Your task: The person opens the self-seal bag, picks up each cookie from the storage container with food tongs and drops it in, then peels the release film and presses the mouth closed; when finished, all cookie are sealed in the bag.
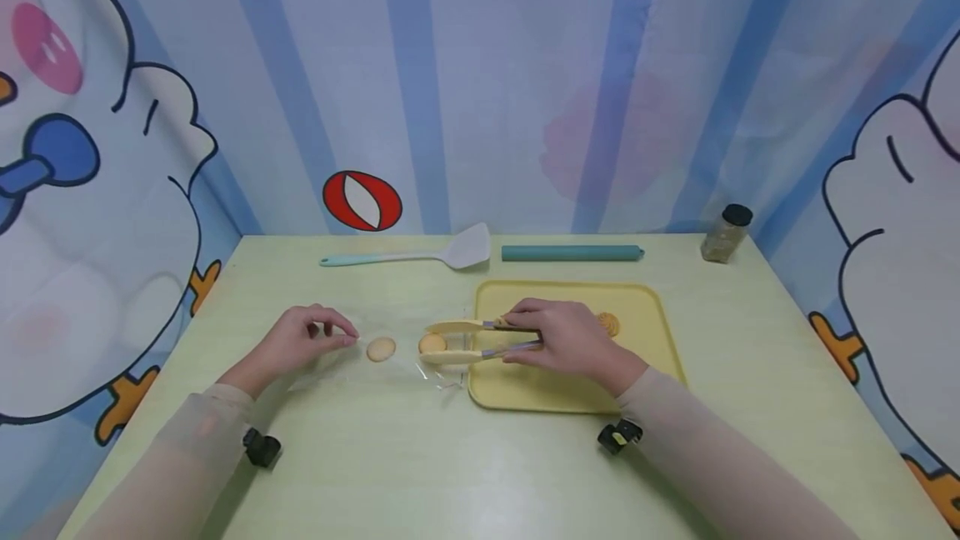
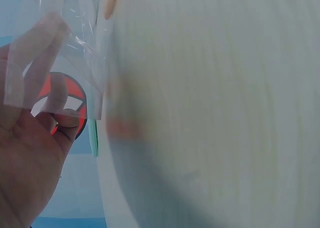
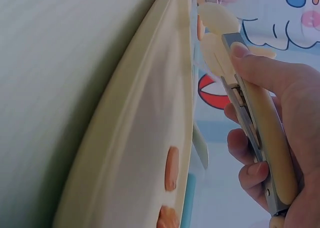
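My left hand (image 1: 311, 333) pinches the end of a clear plastic bag (image 2: 60, 73) between thumb and fingertips. The bag lies along the table to the tray's left edge. A round pale biscuit (image 1: 381, 349) shows in the bag, just right of these fingers. My right hand (image 1: 562, 336) grips kitchen tongs (image 3: 260, 123) with cream tips and metal arms. Spread apart, the tips reach past the tray's edge over the bag. A second round biscuit (image 1: 432, 343) shows between them, partly covered by the lower tip.
Under my right hand lies a yellow tray (image 1: 517, 394) with a ridged cookie (image 1: 607, 323); the right wrist view shows another biscuit (image 3: 172, 168) on it. Behind are a spatula (image 1: 467, 248), a teal stick (image 1: 572, 253) and a black-lidded jar (image 1: 724, 238). A patterned curtain hangs at the back.
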The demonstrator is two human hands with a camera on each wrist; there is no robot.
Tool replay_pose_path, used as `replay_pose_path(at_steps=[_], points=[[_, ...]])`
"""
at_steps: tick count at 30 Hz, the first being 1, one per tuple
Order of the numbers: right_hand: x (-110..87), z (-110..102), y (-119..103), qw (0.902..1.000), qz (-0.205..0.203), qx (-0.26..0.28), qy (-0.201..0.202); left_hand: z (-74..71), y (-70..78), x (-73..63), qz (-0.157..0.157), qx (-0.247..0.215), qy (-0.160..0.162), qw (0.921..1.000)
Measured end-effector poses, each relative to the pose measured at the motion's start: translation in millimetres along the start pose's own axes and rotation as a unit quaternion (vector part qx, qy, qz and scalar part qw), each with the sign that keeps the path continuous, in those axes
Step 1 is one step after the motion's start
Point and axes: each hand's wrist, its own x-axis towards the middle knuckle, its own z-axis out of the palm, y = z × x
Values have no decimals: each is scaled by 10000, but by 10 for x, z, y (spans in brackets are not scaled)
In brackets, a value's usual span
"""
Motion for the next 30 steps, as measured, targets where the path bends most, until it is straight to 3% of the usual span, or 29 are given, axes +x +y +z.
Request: replay_pose_path(at_steps=[15, 30], points=[[443, 243, -224, 9995, -202, -129, -224, 18, 29, 23, 31, 2, -3, 10000], [595, 342, -368, 9986, -260, -229, -409, 45, -33, 41, 177, -10, -26, 9998]])
